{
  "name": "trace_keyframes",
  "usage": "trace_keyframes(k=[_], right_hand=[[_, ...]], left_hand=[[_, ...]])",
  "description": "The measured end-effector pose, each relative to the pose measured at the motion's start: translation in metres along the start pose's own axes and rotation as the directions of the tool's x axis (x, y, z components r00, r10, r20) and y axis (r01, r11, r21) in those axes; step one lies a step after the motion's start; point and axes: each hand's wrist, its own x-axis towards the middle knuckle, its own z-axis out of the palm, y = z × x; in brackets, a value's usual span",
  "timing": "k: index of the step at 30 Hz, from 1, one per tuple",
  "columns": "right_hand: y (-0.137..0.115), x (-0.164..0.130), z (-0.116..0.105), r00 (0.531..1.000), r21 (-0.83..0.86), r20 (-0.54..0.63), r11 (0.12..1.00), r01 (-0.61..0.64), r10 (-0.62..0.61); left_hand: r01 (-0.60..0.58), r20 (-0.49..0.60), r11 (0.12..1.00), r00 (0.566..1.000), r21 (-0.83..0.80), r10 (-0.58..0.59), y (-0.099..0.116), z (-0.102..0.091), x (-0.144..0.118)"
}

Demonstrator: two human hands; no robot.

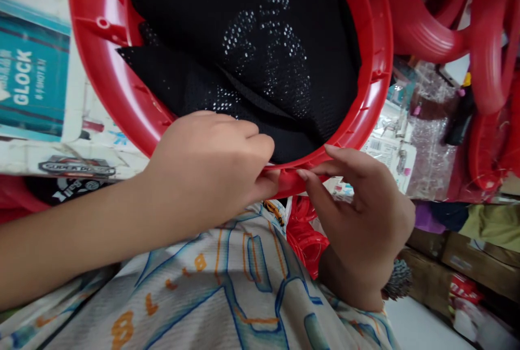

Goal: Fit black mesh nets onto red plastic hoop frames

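Observation:
A large red plastic ring (pixel 97 63) with small ribs and a round hole along its inner channel fills the upper middle of the view. Folded black perforated fabric (pixel 252 46) lies inside it, with light coming through some of its holes. My left hand (pixel 215 160) is closed round the ring's near edge, knuckles up, its thumb pressed on the rim. Just right of it, my right hand (pixel 357 209) pinches the same edge between thumb and forefinger. Anything small between those fingertips is too hidden to make out.
More red curved plastic parts (pixel 439 30) are piled at the upper right, beside clear plastic wrapping (pixel 430 144). A blue-and-white printed box (pixel 32 73) lies at left. Cardboard boxes (pixel 479 263) stand at lower right. A patterned shirt (pixel 227 285) is below my hands.

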Motion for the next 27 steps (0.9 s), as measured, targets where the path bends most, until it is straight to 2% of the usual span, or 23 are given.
trace_keyframes(k=[2,4,6,8,10,12,14,18,21,23,27], right_hand=[[0.001,-0.001,-0.002,0.998,0.077,0.054,0.997,0.019,-0.023],[0.000,-0.002,-0.003,0.993,0.142,0.102,0.989,0.044,-0.059],[-0.002,-0.002,-0.001,0.992,0.164,0.099,0.984,0.066,-0.083],[-0.004,-0.003,0.002,0.991,0.145,0.077,0.985,0.095,-0.107],[-0.006,-0.004,0.005,0.987,0.127,0.064,0.982,0.137,-0.146],[-0.007,-0.004,0.007,0.985,0.131,0.066,0.980,0.152,-0.161],[-0.008,-0.004,0.008,0.986,0.131,0.060,0.981,0.146,-0.154],[-0.013,-0.002,0.003,0.982,0.018,0.051,0.983,0.184,-0.185],[-0.016,0.003,-0.002,0.949,0.002,0.100,0.954,0.301,-0.300],[-0.016,0.004,-0.002,0.935,0.022,0.083,0.938,0.345,-0.345],[-0.013,0.000,0.005,0.985,0.053,-0.018,0.984,0.172,-0.171]], left_hand=[[-0.102,0.001,0.995,0.995,0.005,0.102,-0.013,-0.001,0.001],[-0.252,-0.003,0.967,0.968,0.023,0.252,-0.028,-0.004,0.001],[-0.410,0.012,0.911,0.912,0.039,0.410,-0.040,-0.008,0.000],[-0.506,0.023,0.861,0.862,0.051,0.506,-0.042,-0.013,-0.003],[-0.466,-0.003,0.882,0.884,0.075,0.467,-0.035,-0.015,-0.007],[-0.311,-0.059,0.947,0.947,0.076,0.315,-0.021,-0.013,-0.011],[-0.194,-0.075,0.980,0.978,0.032,0.196,-0.007,-0.007,-0.015],[-0.075,-0.056,0.996,0.996,-0.045,0.072,0.005,0.003,-0.015],[-0.008,-0.053,0.998,0.999,-0.059,0.005,0.005,0.004,-0.014],[0.005,-0.068,0.999,0.998,-0.053,-0.008,0.006,0.004,-0.013],[0.013,-0.061,0.999,0.998,-0.051,-0.016,0.007,0.002,-0.012]])
